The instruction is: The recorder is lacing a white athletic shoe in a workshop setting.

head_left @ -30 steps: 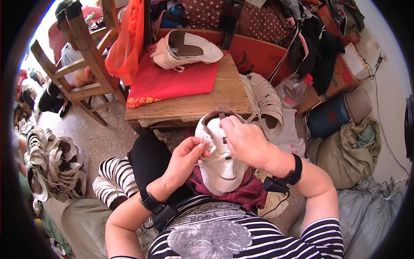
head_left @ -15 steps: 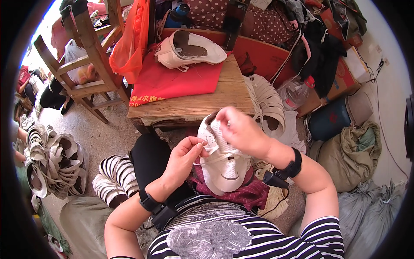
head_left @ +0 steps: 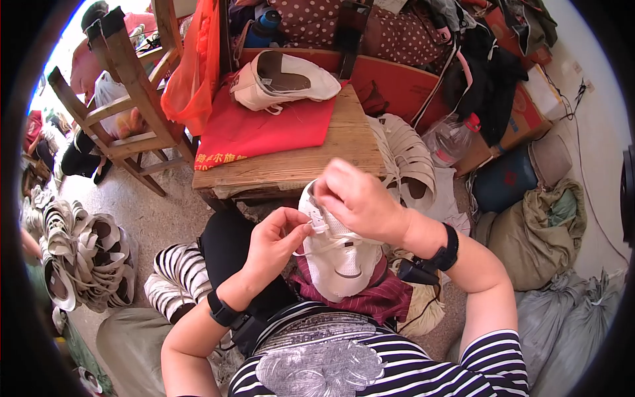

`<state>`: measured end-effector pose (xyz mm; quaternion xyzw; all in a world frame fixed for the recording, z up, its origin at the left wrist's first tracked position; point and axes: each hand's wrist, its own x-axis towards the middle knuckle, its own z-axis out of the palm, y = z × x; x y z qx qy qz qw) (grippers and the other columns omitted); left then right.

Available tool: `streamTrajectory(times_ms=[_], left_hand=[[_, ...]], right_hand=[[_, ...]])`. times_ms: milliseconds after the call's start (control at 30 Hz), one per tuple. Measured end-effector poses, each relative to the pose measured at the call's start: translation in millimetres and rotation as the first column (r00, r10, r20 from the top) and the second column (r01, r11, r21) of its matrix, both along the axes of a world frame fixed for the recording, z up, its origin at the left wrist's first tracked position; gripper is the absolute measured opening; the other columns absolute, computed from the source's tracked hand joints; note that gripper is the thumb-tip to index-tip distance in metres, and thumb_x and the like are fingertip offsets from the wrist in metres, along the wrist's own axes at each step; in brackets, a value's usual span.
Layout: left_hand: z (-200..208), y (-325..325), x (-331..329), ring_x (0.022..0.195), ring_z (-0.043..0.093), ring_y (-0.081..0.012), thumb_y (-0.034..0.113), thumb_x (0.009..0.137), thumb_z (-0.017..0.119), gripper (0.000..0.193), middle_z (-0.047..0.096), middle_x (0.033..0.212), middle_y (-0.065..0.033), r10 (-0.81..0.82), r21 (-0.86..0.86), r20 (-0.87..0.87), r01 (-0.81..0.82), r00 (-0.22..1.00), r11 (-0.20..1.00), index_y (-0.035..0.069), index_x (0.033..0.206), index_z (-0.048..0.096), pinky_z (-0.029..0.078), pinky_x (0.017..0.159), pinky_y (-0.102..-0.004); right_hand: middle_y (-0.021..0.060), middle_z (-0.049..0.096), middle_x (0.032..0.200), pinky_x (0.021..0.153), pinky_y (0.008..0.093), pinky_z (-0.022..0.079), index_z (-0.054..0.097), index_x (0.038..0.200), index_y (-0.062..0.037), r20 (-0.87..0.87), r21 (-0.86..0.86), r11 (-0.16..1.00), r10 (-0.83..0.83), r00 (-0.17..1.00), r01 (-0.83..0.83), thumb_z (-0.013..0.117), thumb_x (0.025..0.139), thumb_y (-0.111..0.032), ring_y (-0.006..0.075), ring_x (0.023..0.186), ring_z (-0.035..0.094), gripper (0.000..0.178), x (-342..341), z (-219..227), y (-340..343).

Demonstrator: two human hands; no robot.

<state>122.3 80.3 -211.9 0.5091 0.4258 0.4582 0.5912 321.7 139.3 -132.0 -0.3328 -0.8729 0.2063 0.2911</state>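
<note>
A white shoe upper lies on a maroon striped cloth over my lap, toe end toward me. A thin white shoelace crosses its front. At the left eyelet edge, my left hand pinches the lace between thumb and forefinger. My right hand is over the far, ankle end of the upper, fingers curled together. Whatever those fingers grip is hidden. Beyond, on the wooden stool, a second white shoe upper rests on a red bag.
Stacks of white uppers stand on the floor to my left, with a larger pile farther left. Another stack leans beside the stool. A wooden chair stands at far left. Sacks and a plastic bottle are at right.
My right hand has dropped slightly left and closer onto the ankle end of the upper, its fingers more curled. My left hand has shifted slightly left, still pinching at the eyelet edge.
</note>
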Motion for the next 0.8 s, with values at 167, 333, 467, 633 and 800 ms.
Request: streamTrajectory(times_ms=[167, 333, 467, 633, 800], left_hand=[[14.7, 8.6, 11.3, 0.079, 0.059, -0.0197, 0.006, 0.077, 0.077, 0.015, 0.058, 0.082, -0.0031, 0.240, 0.522, -0.494, 0.064, 0.835, 0.850, 0.008, 0.089, 0.068, 0.044, 0.072, -0.0340], [11.2, 12.6, 28.5, 0.084, 0.052, -0.0267, 0.010, 0.073, 0.074, 0.024, 0.059, 0.088, -0.0025, 0.332, 0.631, -0.469, 0.047, 0.818, 0.775, 0.012, 0.094, 0.063, 0.038, 0.076, -0.0424], [14.7, 15.4, 29.9, 0.087, 0.052, -0.0250, 0.017, 0.068, 0.072, 0.022, 0.054, 0.085, 0.0001, 0.349, 0.645, -0.598, 0.175, 0.722, 0.743, 0.016, 0.088, 0.063, 0.038, 0.079, -0.0400], [24.6, 23.8, 44.1, 0.085, 0.052, -0.0248, 0.010, 0.068, 0.075, 0.014, 0.055, 0.082, 0.0001, 0.441, 0.688, -0.649, 0.229, 0.620, 0.688, 0.014, 0.074, 0.063, 0.039, 0.074, -0.0388], [26.8, 24.1, 49.6, 0.085, 0.052, -0.0245, 0.009, 0.068, 0.076, 0.014, 0.055, 0.081, 0.0008, 0.414, 0.708, -0.630, 0.266, 0.657, 0.655, 0.014, 0.077, 0.065, 0.038, 0.075, -0.0386]], right_hand=[[0.0069, 0.057, 0.096, 0.075, 0.0310, 0.049, 0.062, 0.097, -0.0024, -0.438, -0.022, 0.985, 0.147, 0.887, -0.174, 0.067, 0.087, 0.001, 0.0190, 0.082, 0.060, 0.011, -26.6, 71.7, -7.7], [0.0064, 0.059, 0.094, 0.081, 0.0323, 0.048, 0.064, 0.095, -0.0034, -0.403, -0.088, 0.927, 0.301, 0.864, -0.364, 0.067, 0.086, 0.002, 0.0196, 0.085, 0.060, 0.011, -12.7, 58.3, -15.1], [0.0048, 0.062, 0.089, 0.075, 0.0306, 0.049, 0.065, 0.093, -0.0046, -0.456, -0.306, 0.799, 0.355, 0.816, -0.518, 0.068, 0.088, 0.000, 0.0179, 0.083, 0.061, 0.007, -1.4, 49.5, -44.2], [0.0070, 0.058, 0.083, 0.070, 0.0344, 0.050, 0.063, 0.091, -0.0044, -0.474, -0.402, 0.692, 0.403, 0.783, -0.600, 0.066, 0.087, -0.005, 0.0238, 0.078, 0.062, 0.006, -1.3, 11.9, -82.4], [0.0077, 0.059, 0.084, 0.070, 0.0367, 0.050, 0.063, 0.091, -0.0044, -0.426, -0.507, 0.642, 0.394, 0.814, -0.576, 0.066, 0.087, -0.008, 0.0253, 0.077, 0.062, 0.006, 1.7, -20.2, -87.2]])
